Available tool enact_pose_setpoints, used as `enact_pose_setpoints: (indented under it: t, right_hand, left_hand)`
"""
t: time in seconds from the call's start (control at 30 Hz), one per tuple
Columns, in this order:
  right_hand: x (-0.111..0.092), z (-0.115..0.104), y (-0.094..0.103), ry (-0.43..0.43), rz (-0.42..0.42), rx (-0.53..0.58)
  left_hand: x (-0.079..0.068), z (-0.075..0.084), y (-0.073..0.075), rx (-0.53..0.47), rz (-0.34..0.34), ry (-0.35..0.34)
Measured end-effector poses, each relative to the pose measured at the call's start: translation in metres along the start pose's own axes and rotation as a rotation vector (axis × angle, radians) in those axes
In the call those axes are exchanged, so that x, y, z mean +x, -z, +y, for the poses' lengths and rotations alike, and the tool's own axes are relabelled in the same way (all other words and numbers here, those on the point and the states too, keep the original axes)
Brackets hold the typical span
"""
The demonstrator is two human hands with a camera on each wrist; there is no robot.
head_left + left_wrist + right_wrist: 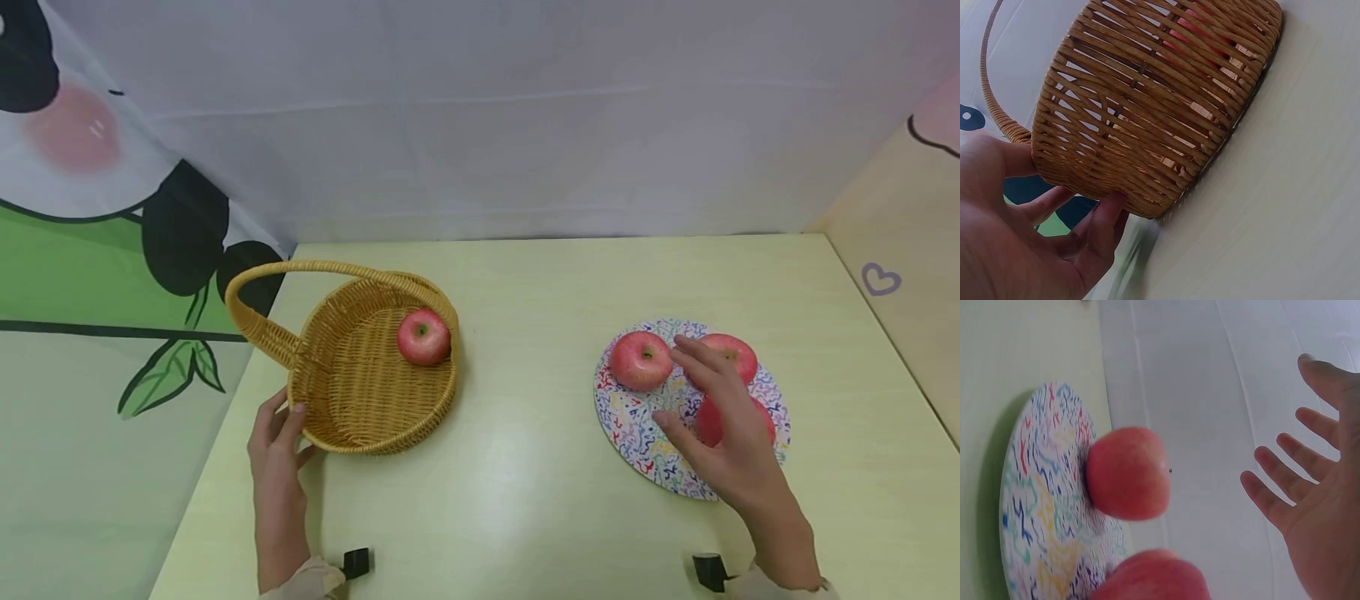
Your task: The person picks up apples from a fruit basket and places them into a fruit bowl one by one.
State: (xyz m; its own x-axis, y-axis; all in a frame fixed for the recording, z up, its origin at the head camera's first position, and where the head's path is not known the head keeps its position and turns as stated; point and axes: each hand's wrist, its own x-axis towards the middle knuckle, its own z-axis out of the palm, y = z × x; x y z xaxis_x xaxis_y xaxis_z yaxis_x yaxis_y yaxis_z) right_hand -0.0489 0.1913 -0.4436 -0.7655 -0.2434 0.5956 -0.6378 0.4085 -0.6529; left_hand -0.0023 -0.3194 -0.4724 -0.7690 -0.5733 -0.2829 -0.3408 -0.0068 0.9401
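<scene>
At the left, my left hand (276, 450) holds the near-left side of a yellow-brown wicker basket (360, 392), thumb by the rim and fingers against the outer weave (1116, 119). One red apple (423, 337) lies inside, toward the basket's right wall. Over on the right, my right hand (738, 446) hovers above a round plate (637, 450) with colourful squiggles, fingers spread and nothing in them. Three apples are on this plate: one at its left (641, 361), one at the back (738, 354), and one (707, 421) partly hidden beneath my hand.
The basket's tall handle (322, 267) leans out to the left. A pale wooden table (525, 350) spans between basket and plate, backed by a whitish cloth (487, 150). A printed cartoon sheet (75, 275) hangs along the left side.
</scene>
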Motion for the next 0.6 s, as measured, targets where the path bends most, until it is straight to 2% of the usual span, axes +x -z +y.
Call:
enact_pose_setpoints:
  t: [0.27,0.6]
  right_hand:
    - [0.014,-0.016,-0.019,-0.019,-0.061,0.019]
    - [0.026,-0.032,-0.052,-0.176,-0.105,-0.025]
  left_hand:
    - [0.0,-0.002,0.001,0.004,0.002,0.002]
    - [0.0,-0.001,0.001,-0.003,-0.001,0.0]
